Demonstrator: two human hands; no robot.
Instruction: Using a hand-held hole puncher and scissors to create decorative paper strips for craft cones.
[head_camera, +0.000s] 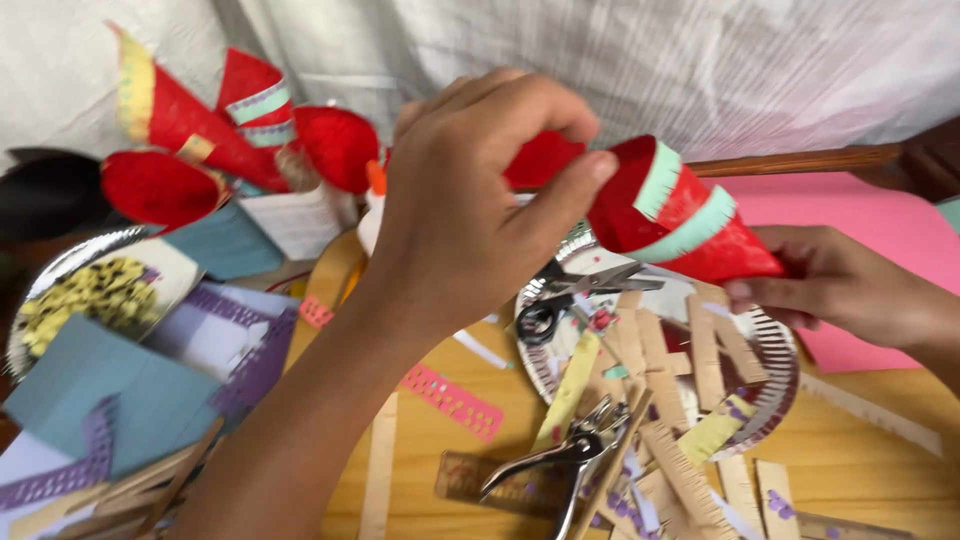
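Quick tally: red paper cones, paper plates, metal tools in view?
Red paper cones: 5, one held by the left hand and right hand, at; four at back left
Paper plates: 2
Metal tools: 2, scissors, hole punch
Total: 9

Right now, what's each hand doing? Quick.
Left hand: closed, fingers pinching the wide rim of the red paper cone.
Right hand: closed on the cone's narrow end, supporting it from below.
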